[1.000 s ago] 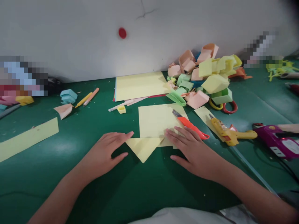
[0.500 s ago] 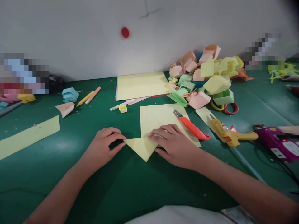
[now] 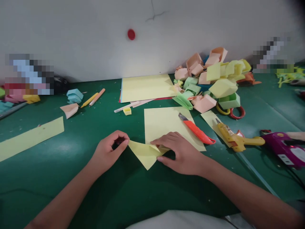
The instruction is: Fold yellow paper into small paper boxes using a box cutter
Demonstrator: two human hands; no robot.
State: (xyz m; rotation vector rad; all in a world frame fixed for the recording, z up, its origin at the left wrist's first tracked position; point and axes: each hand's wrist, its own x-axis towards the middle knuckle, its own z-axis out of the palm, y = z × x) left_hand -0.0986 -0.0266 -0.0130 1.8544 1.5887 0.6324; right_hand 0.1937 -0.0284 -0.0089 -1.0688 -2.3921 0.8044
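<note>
A small folded sheet of yellow paper (image 3: 143, 154) lies between my hands, its lower point toward me and its top edge bowing open slightly. My left hand (image 3: 111, 148) pinches its left corner between thumb and fingertips. At the right end, my right hand (image 3: 179, 152) has its fingers over the paper and its thumb at the front edge; that end of the paper is partly hidden. Just behind, a larger flat yellow sheet (image 3: 162, 124) lies on the table, with an orange-red utility knife (image 3: 197, 130) across its right side, blade bared.
Folded paper boxes (image 3: 221, 73) are heaped at the back right, near scissors (image 3: 237, 113). A yellow glue gun (image 3: 238, 136) and a purple power strip (image 3: 282, 146) lie at right. Stacked paper (image 3: 145, 89) is against the wall; pens (image 3: 96, 98) and a paper strip (image 3: 33, 133) lie left.
The folded paper's top edge has lifted and parted, where before it lay flat. My left fingers have closed tighter on its corner. The whole view has shifted a little.
</note>
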